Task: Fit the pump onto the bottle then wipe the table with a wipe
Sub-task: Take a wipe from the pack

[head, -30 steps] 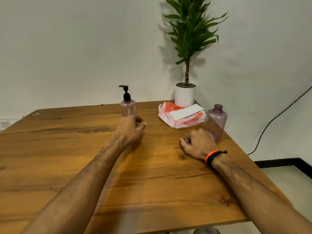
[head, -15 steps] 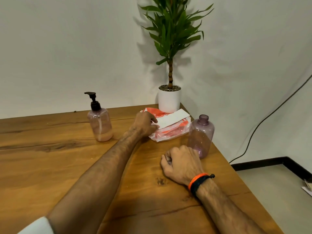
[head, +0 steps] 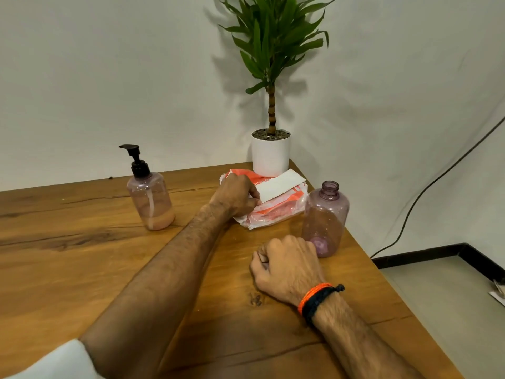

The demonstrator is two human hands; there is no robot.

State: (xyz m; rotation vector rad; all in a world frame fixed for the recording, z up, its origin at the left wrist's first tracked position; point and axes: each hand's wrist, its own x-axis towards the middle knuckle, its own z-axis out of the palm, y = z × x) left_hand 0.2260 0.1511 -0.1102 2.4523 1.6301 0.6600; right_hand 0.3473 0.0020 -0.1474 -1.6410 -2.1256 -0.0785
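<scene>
The left hand (head: 236,195) pinches the wipe pack (head: 273,203) flap; the right hand (head: 287,266) rests as an empty fist on the table (head: 82,269).

Table (head: 82,263) grainy wood; bottles (head: 150,201) translucent plastic; wipe pack (head: 276,212) glossy film.

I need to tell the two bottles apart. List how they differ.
The left bottle wears a black pump; the right bottle has a bare open neck. The left bottle holds pinkish liquid at its bottom; the right bottle looks empty. The left bottle stands mid-table; the right bottle stands near the table's right edge. Both are upright, translucent and purple-tinted.
</scene>
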